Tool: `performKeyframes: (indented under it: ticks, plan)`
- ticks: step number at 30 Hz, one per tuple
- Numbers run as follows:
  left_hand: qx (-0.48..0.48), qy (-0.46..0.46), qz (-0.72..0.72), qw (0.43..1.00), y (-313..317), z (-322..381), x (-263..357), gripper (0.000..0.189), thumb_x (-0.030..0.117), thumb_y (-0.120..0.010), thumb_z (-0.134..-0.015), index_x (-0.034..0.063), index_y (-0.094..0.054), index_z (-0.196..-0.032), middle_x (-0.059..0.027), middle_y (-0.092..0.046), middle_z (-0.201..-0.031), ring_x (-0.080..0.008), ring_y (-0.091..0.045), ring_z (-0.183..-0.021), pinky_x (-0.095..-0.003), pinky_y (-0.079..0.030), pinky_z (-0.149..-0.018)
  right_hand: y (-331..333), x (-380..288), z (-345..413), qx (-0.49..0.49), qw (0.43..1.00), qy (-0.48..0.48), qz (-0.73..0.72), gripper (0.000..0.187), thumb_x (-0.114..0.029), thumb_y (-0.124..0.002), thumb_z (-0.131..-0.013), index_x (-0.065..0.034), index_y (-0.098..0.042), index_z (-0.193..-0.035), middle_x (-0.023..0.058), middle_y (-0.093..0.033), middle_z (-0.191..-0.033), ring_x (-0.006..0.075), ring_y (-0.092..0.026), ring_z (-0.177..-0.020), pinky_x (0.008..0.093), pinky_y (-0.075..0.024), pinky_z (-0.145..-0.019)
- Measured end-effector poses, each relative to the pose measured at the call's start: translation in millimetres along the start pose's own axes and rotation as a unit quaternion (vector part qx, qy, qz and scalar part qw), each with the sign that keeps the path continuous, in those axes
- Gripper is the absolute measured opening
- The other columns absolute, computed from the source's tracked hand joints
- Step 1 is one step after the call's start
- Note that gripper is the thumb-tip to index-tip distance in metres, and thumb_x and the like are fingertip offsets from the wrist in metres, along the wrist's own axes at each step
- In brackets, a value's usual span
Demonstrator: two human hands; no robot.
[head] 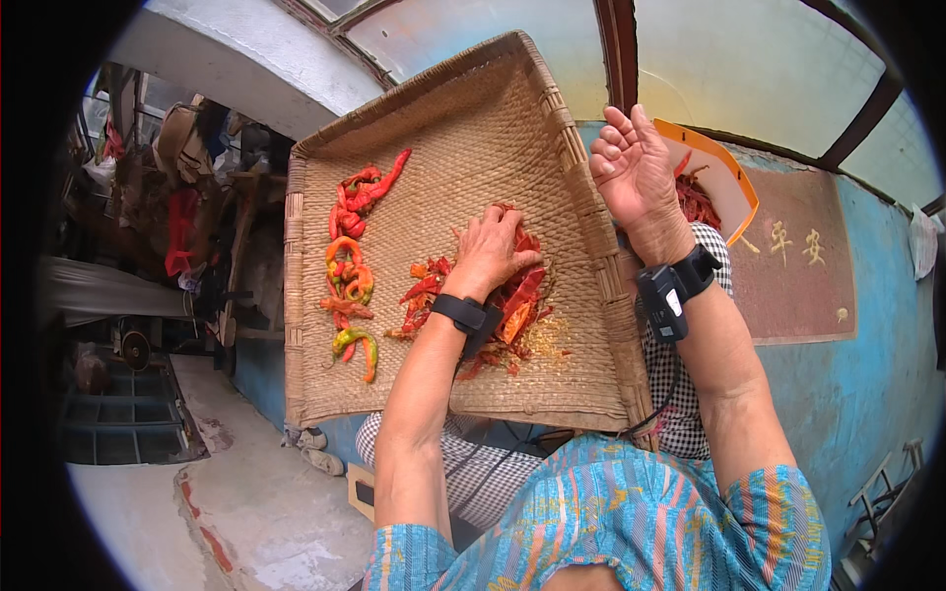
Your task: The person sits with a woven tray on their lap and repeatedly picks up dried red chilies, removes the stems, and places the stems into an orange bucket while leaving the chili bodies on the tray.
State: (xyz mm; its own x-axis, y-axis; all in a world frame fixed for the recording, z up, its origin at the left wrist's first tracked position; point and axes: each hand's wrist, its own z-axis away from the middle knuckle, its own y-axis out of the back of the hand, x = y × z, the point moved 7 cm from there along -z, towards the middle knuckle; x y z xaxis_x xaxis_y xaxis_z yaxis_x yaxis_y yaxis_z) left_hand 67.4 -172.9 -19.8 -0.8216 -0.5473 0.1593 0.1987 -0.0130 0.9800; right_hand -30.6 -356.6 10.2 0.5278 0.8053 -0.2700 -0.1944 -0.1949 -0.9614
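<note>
A large woven winnowing basket (429, 185) of plaited strips, with bound rims, rests across my lap. My left hand (488, 247) lies palm down on a pile of torn red chili pieces (521, 295) inside it; its fingertips are partly hidden, so any grip is unclear. Pale seeds (547, 336) are scattered beside the pile. Along the left side lies a row of whole chilies, red ones (362, 193) at the far end and orange-green ones (355, 343) nearer me. My right hand (632, 166) is raised by the right rim, palm up, fingers loosely curled, with nothing visible in it.
Beyond my right wrist, a white container with an orange rim (746, 196) holds dried red chilies (695, 199). A blue wall (887, 251) with a lettered brown panel (805, 273) stands to the right. Cluttered shelving (244, 244) fills the left; a dark cable (672, 384) hangs from my right wrist device.
</note>
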Motion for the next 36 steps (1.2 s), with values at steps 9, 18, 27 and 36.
performKeyframes:
  ticks: [9, 18, 27, 36]
  plan:
    - [0.125, 0.015, 0.308, 0.943, 52.1, 55.9, -45.5, 0.006, 0.003, -0.064, -0.083, 0.0004, -0.063, -0.089, -0.0066, -0.065, -0.078, -0.0161, -0.064, -0.074, -0.0323, -0.051, -0.067, -20.9, 41.5, 14.9, -0.032, 0.987, -0.096, 0.121, 0.026, -0.032, -0.06, -0.098, -0.0061, -0.062, -0.102, -0.003, -0.055, -0.075, 0.0064, -0.047, -0.063, 0.0222, -0.0394, -0.052]
    - [0.263, 0.018, 0.603, 0.753, 67.5, 120.3, -48.6, 0.012, -0.001, -0.061, -0.094, 0.0012, -0.061, -0.106, -0.0068, -0.066, -0.102, -0.0152, -0.067, -0.095, -0.0294, -0.056, -0.087, -53.3, 107.2, 54.6, -0.314, 0.761, -0.083, 0.562, 0.03, -0.018, -0.074, -0.088, 0.0023, -0.065, -0.108, 0.0038, -0.065, -0.083, 0.0132, -0.063, -0.076, 0.0276, -0.0532, -0.068]
    - [0.358, -0.011, 0.654, 0.667, 87.9, 105.1, -20.1, 0.031, 0.011, -0.067, -0.094, 0.0011, -0.058, -0.122, -0.0113, -0.063, -0.114, -0.0139, -0.064, -0.102, -0.0268, -0.055, -0.083, -53.8, 114.2, 61.0, -0.3, 0.773, -0.037, 0.558, 0.015, -0.014, -0.068, -0.09, -0.0033, -0.062, -0.082, 0.0019, -0.063, -0.072, 0.01, -0.055, -0.063, 0.0268, -0.0466, -0.057]
    - [0.108, -0.019, 0.091, 0.99, 32.0, 59.9, -5.1, 0.056, 0.042, -0.065, -0.089, 0.0018, -0.056, -0.127, -0.0218, -0.059, -0.123, -0.0381, -0.053, -0.114, -0.0446, -0.043, -0.099, 21.0, -0.4, 1.1, 0.081, 0.996, 0.027, -0.007, 0.037, -0.037, -0.061, -0.097, -0.0026, -0.054, -0.109, -0.0006, -0.051, -0.077, 0.0104, -0.049, -0.069, 0.0249, -0.0454, -0.061]
